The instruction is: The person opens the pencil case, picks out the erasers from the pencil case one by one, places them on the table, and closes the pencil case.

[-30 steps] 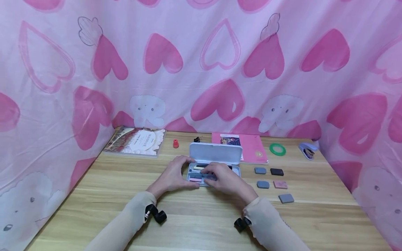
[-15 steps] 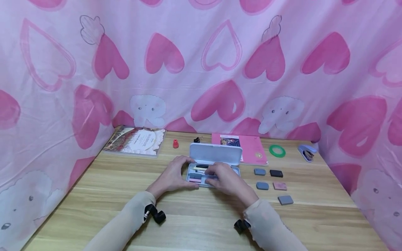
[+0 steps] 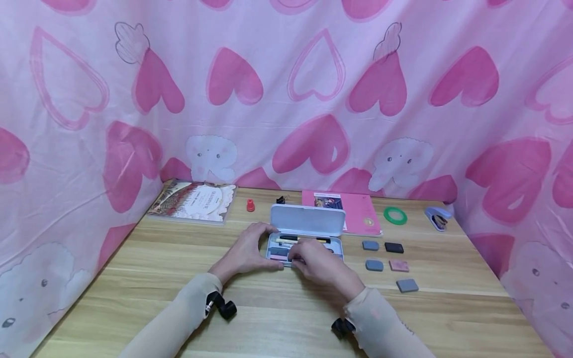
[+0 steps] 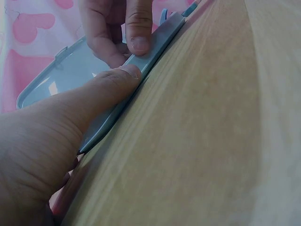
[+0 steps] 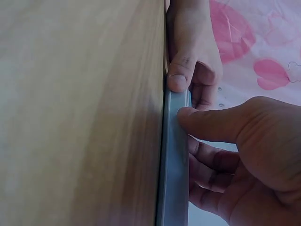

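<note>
Pink cloth [image 3: 286,89] printed with hearts and elephants is hanging behind and beside a pale wooden bench [image 3: 134,278], evenly lit.

I sit at a wooden desk [image 3: 277,318] like a home study corner. Pink heart cloth [image 3: 286,99] hangs around it. Beyond my hands lie books [image 3: 192,201], erasers [image 3: 394,263], green tape [image 3: 395,215] and a stapler [image 3: 437,217].

Right hand [image 5: 244,155] thumb on case [image 5: 173,165] near wall, fingers curled inside; left hand [image 5: 190,56] thumb on the same wall beside it; table [image 5: 80,117].
</note>
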